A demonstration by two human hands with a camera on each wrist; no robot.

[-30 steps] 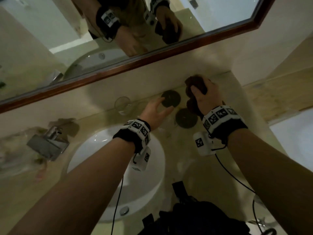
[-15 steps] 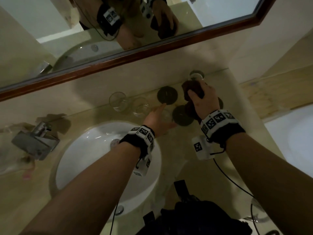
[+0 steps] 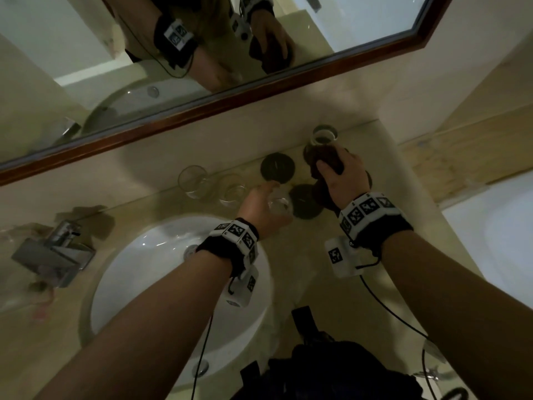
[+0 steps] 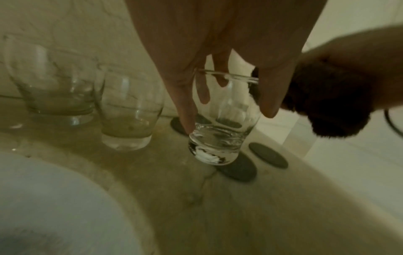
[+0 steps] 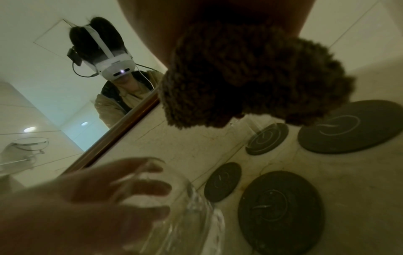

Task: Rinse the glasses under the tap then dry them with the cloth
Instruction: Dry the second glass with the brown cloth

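Observation:
My left hand grips a clear glass from above, thumb and fingers down its sides; in the left wrist view the glass hangs upright just over the counter beside a dark coaster. My right hand holds a bunched brown cloth, seen close in the right wrist view as the cloth. Two more glasses stand near the wall left of my left hand. Another glass stands beyond the cloth. The tap sits left of the white basin.
Dark round coasters lie on the beige counter between my hands. A wood-framed mirror runs along the wall behind. A white tub edge lies to the right. A dark bag sits at the counter's near edge.
My left hand reached forward with open fingers and has taken hold of a glass by the coasters. My right hand kept the cloth and shifted slightly.

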